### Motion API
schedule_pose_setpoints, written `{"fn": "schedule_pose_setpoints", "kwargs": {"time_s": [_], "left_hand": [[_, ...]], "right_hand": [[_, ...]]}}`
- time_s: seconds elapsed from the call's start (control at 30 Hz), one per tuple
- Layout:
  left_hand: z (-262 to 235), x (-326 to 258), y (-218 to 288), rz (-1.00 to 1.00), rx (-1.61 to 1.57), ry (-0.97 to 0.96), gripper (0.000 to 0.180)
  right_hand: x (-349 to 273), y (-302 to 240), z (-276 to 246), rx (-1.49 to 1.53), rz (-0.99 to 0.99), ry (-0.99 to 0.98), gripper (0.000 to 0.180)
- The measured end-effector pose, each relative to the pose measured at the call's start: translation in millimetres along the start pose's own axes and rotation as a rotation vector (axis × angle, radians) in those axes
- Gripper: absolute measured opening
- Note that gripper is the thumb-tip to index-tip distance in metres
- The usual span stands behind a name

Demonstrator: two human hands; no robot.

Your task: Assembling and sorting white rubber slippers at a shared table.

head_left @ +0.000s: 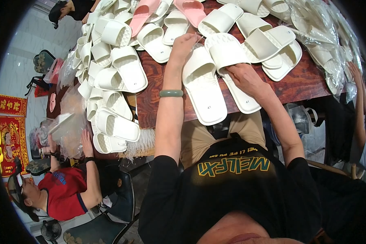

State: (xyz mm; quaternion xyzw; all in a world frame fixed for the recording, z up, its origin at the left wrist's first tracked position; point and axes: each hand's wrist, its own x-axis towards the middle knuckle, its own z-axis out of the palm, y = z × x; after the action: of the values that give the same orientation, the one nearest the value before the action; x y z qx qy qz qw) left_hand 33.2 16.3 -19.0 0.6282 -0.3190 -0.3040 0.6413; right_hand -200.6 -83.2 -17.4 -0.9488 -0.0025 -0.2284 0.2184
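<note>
Two white slippers lie side by side on the near part of the wooden surface (156,103), between the person's forearms. The left slipper (210,101) has its heel toward the person and its toe end pointing away; its long axis leans slightly left at the far end, and its heel reaches the near edge. The right slipper (246,97) points the same way, leaning further left, its bumpy footbed showing beyond the strap.

The left hand (185,46) is at the toe end of the left slipper, its fingertips together on a thin clear strand (198,37). The right hand (245,78) has its fingers tucked under the right slipper's strap; whether they grip it, I cannot tell.

Another white slipper (221,18) lies just past the right slipper's toe, blocking the way ahead. Overlapping slippers (271,45) crowd its right side, with clear plastic bags (321,30) beyond. Two pink slippers (144,16) lie among white ones at the far side. To the left, separated by bare wood, white slippers are heaped in a pile (128,71). Past that, a co-worker in a red top (65,191) handles a clear bag (72,136).
</note>
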Motion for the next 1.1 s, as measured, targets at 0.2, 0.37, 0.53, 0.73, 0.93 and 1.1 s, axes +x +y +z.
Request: {"fn": "schedule_pose_setpoints", "kwargs": {"time_s": [0.2, 0.37, 0.53, 0.73, 0.93, 1.1], "left_hand": [[6, 2, 10, 0.026, -0.172, -0.106, 0.023], [2, 0, 19, 0.046, -0.268, -0.171, 0.023], [7, -6, 27, 0.032, -0.322, -0.183, 0.023], [10, -3, 22, 0.141, -0.192, -0.124, 0.024], [15, -5, 19, 0.163, -0.132, -0.037, 0.021], [18, -10, 24, 0.318, -0.071, 0.092, 0.019]], "right_hand": [[0, 2, 1, 0.015, -0.019, 0.004, 0.017], [0, 3, 4, -0.012, 0.023, -0.043, 0.017], [0, 1, 2, -0.009, 0.037, -0.036, 0.017], [1, 0, 1, -0.020, -0.011, 0.004, 0.017], [0, 0, 2, -0.039, -0.008, -0.002, 0.017], [-5, 1, 0, -0.038, 0.001, -0.016, 0.016]]}}
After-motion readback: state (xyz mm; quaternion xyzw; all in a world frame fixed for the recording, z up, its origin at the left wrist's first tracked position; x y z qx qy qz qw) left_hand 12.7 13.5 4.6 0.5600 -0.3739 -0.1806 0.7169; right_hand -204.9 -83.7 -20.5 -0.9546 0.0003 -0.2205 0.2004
